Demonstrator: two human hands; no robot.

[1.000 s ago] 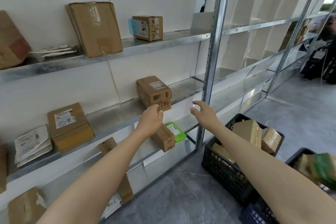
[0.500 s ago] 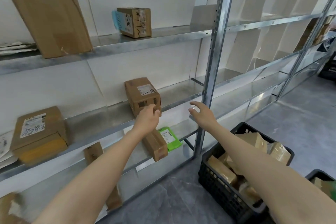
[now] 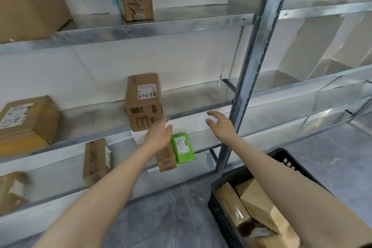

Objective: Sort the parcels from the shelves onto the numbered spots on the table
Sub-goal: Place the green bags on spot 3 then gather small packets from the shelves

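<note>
Parcel [image 3: 144, 102] just above left hand [image 3: 159, 137].

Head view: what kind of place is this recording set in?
Probably a parcel storeroom or sorting area: galvanised metal shelving holds labelled cardboard parcels and a green parcel, and a black plastic crate on the grey floor holds more boxes.

Single head-worn wide-angle view, facing forward and slightly down, close to metal shelves [image 3: 161, 28], both forearms reaching in from below, crate [image 3: 285, 159] lower right.
</note>
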